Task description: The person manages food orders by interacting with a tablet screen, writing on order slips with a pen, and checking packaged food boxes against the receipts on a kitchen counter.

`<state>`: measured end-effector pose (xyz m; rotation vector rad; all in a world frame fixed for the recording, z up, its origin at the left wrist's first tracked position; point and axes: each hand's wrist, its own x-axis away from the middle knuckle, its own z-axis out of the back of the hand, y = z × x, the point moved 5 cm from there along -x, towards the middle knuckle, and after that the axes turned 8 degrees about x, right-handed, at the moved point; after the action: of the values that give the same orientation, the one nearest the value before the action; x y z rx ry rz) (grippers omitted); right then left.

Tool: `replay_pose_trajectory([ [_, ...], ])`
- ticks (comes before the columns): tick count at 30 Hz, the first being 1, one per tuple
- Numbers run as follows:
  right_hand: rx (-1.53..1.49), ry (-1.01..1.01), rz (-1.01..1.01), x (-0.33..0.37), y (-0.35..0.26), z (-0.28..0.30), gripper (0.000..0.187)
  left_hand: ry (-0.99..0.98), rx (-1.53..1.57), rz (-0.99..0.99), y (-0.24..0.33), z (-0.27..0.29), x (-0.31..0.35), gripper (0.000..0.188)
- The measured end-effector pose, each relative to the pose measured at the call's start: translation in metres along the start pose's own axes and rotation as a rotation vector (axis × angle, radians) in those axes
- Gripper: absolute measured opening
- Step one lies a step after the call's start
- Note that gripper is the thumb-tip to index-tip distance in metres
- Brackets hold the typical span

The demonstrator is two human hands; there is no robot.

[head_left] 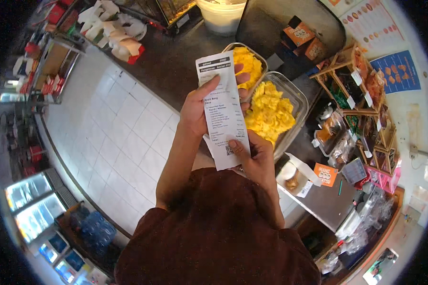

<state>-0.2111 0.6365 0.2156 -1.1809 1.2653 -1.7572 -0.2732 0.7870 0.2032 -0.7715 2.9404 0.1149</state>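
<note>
A long white paper receipt (pixel 218 107) with dark print and a square code near its lower end is held up in front of me. My left hand (pixel 195 107) grips its upper part, thumb across the front and fingers behind, their tips showing past the right edge. Lower down, my right hand (pixel 257 154) pinches the bottom right corner, thumb on top. Behind the receipt stand two clear containers of yellow scrambled egg; the smaller egg portion (pixel 248 61) is partly covered by my fingers, and the larger egg portion (pixel 273 111) lies just beyond my right hand.
An open white box (pixel 297 175) with food stands right of my right hand, beside an orange card (pixel 325 175). A wooden rack (pixel 354 80) and plastic-wrapped items line the right wall. A white bucket (pixel 221 19) stands at the back. White floor tiles (pixel 114 123) spread to the left.
</note>
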Motion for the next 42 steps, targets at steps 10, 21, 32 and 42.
replay_pose_trajectory([
  [10,0.801,0.400,-0.189,-0.170,0.136,-0.030,0.019,0.687,-0.396,-0.047,0.218,0.160,0.026,0.050],
  [21,1.322,0.226,-0.151,-0.245,0.173,-0.051,0.014,0.957,-0.523,0.413,0.126,0.271,0.042,0.040],
  [32,1.500,-0.219,-0.014,-0.290,0.204,-0.075,0.012,0.940,-0.585,0.389,0.084,0.275,0.035,0.039],
  [42,0.354,0.002,-0.261,-0.259,0.212,-0.033,0.027,0.817,-0.507,0.370,0.101,0.264,0.053,0.044],
])
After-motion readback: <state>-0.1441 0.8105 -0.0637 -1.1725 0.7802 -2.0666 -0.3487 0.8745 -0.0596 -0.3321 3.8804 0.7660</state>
